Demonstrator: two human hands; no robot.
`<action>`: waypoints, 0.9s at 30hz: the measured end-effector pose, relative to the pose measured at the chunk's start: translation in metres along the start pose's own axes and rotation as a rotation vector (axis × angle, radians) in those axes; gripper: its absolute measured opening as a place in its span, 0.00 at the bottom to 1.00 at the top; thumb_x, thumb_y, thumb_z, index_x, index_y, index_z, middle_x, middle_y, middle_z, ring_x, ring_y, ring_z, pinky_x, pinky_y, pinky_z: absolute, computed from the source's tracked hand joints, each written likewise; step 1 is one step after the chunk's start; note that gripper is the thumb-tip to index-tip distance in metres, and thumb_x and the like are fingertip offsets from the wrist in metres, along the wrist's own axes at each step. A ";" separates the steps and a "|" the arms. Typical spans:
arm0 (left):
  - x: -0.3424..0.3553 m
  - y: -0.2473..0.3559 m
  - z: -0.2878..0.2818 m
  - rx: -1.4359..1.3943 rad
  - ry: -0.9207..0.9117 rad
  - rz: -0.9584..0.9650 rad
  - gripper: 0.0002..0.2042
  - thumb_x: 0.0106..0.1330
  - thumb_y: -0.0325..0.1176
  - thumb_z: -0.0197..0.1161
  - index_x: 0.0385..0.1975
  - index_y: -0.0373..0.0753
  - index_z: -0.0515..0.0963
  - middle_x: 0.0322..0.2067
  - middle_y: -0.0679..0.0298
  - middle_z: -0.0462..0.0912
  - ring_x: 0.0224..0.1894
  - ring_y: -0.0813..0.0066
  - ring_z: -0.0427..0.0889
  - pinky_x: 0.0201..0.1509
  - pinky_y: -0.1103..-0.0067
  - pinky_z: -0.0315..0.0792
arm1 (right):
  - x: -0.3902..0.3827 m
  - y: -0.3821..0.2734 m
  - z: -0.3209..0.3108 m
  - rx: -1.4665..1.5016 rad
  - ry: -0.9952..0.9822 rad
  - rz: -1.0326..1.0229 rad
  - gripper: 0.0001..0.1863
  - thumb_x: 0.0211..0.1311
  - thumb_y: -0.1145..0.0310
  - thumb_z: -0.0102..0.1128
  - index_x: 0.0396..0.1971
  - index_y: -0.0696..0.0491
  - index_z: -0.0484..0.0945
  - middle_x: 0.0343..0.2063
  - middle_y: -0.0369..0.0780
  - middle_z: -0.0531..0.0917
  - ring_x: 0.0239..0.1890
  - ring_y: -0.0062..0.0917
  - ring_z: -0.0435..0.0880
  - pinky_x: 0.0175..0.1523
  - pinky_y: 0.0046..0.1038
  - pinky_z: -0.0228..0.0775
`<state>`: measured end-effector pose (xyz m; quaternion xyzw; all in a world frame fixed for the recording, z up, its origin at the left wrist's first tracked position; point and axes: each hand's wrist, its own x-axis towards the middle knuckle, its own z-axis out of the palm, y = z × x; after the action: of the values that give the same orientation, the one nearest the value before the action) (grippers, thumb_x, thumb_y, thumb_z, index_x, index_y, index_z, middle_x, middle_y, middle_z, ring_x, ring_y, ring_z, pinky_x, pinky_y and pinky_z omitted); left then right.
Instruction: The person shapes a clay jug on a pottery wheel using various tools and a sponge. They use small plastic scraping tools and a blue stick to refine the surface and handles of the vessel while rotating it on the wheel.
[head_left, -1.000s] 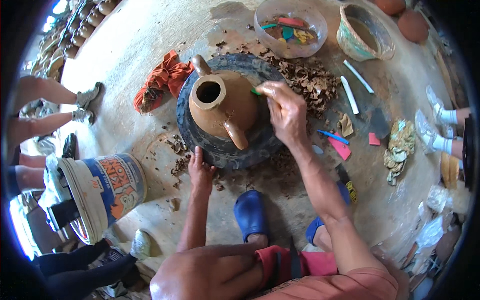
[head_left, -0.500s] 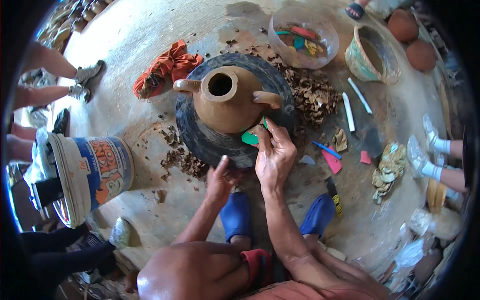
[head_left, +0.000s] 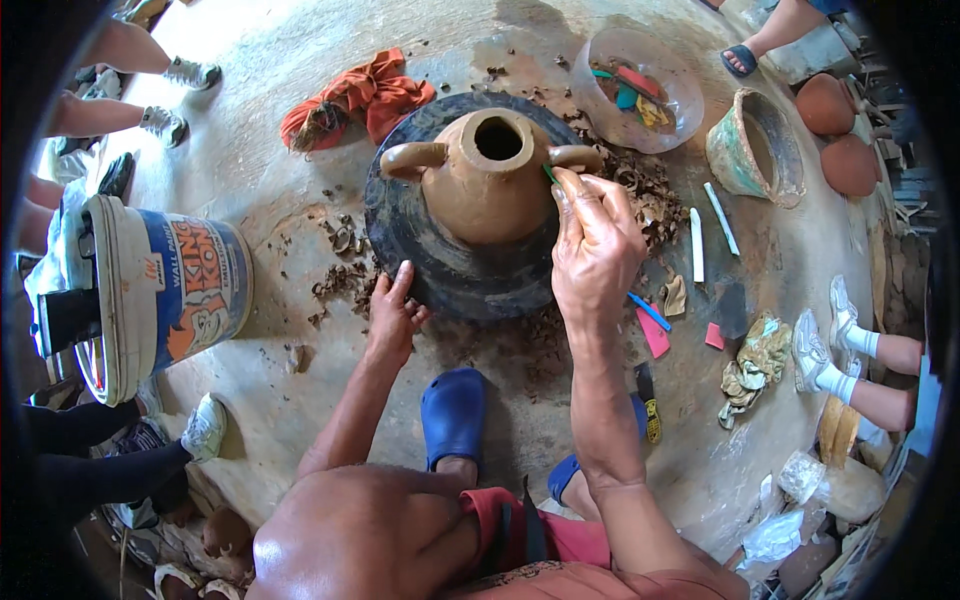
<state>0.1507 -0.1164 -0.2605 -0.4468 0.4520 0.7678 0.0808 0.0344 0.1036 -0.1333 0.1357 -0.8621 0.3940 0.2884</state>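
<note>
A brown clay pot with a round mouth and two looped handles stands upright on a round dark turntable. My right hand pinches a thin green scraper beside the pot's right handle. Only a narrow green edge shows past the fingertips, against the pot's shoulder; the fingers hide the remainder. At the turntable's near-left edge is my left hand, holding nothing. Its thumb and forefinger are spread and appear to touch the rim, while the other fingers curl loosely.
Clay shavings lie around the turntable. An orange cloth sits far left, a paint bucket left. Beyond the pot at right are a clear tub of coloured pieces and a green-white bucket. Other people's feet stand at both sides.
My right hand has moved up with the green scraper, from the pot's lower side to near the right handle. My left hand has shifted left onto the turntable's edge. The whole view has shifted.
</note>
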 end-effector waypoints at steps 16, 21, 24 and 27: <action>-0.029 -0.046 0.019 -0.004 -0.209 -0.110 0.29 0.79 0.50 0.63 0.69 0.41 0.63 0.62 0.60 0.79 0.55 0.63 0.87 0.55 0.64 0.84 | 0.004 0.015 0.007 0.168 -0.052 0.239 0.11 0.67 0.80 0.70 0.48 0.58 0.90 0.37 0.44 0.87 0.37 0.33 0.88 0.42 0.33 0.80; -0.033 -0.063 0.031 -0.042 -0.347 -0.195 0.28 0.78 0.47 0.66 0.65 0.29 0.71 0.58 0.53 0.84 0.55 0.59 0.89 0.54 0.70 0.85 | -0.043 -0.037 0.014 0.069 -0.020 0.146 0.15 0.63 0.78 0.73 0.50 0.54 0.91 0.40 0.42 0.85 0.41 0.35 0.86 0.46 0.35 0.81; -0.040 -0.065 0.036 -0.004 -0.375 -0.237 0.26 0.78 0.46 0.66 0.61 0.29 0.74 0.54 0.52 0.87 0.53 0.61 0.90 0.51 0.71 0.87 | -0.047 -0.032 0.005 0.076 -0.111 0.013 0.19 0.57 0.80 0.75 0.50 0.53 0.91 0.41 0.41 0.85 0.44 0.35 0.86 0.48 0.36 0.82; -0.042 -0.057 0.040 0.035 -0.289 -0.231 0.23 0.80 0.45 0.62 0.62 0.32 0.75 0.55 0.53 0.86 0.52 0.61 0.90 0.51 0.70 0.86 | -0.015 -0.010 -0.002 0.040 -0.008 -0.274 0.22 0.54 0.81 0.73 0.50 0.51 0.91 0.44 0.40 0.86 0.45 0.38 0.85 0.49 0.37 0.81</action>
<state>0.1809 -0.0415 -0.2567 -0.3794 0.3947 0.8016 0.2402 0.0518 0.0982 -0.1355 0.2595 -0.8285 0.3674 0.3334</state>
